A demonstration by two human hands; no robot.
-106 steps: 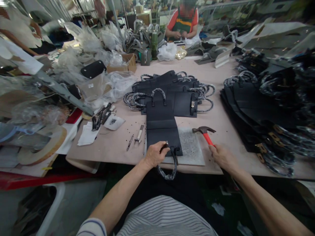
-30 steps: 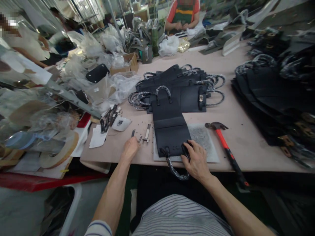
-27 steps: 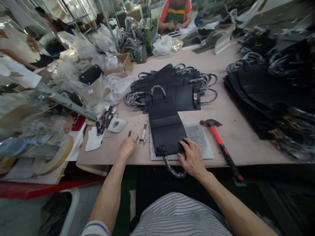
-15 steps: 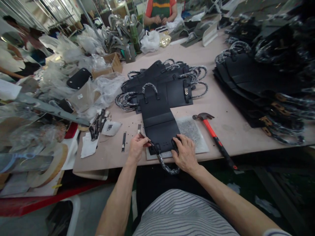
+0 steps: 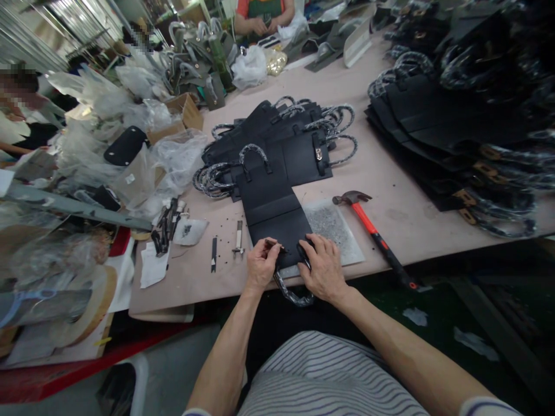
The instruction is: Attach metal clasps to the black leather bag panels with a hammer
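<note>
A black bag panel (image 5: 277, 211) lies in front of me, creased across its middle, with plastic-wrapped handles at both ends. Its near handle (image 5: 291, 293) loops over the table edge. Above the panel's near left part, my left hand (image 5: 262, 263) pinches a thin dark strip; its exact kind is too small to make out. My right hand (image 5: 323, 264) grips the panel's near right edge, fingers curled over the black end of the handle. Under the panel is a speckled pale board (image 5: 336, 228). A claw hammer (image 5: 368, 222) with a red and black grip rests to the right.
More black bag panels (image 5: 260, 133) are heaped behind, and a taller stack (image 5: 433, 127) stands at the right. Left of the panel lie a metal tool (image 5: 239, 238), a dark flat strip (image 5: 214, 254) and black straps (image 5: 165, 225). Plastic bags (image 5: 91, 133) crowd the left. A co-worker (image 5: 264, 20) sits opposite.
My left hand has moved right, from the panel's left edge to over its surface, bringing the thin strip along. The right hand keeps its place. The view has shifted slightly.
</note>
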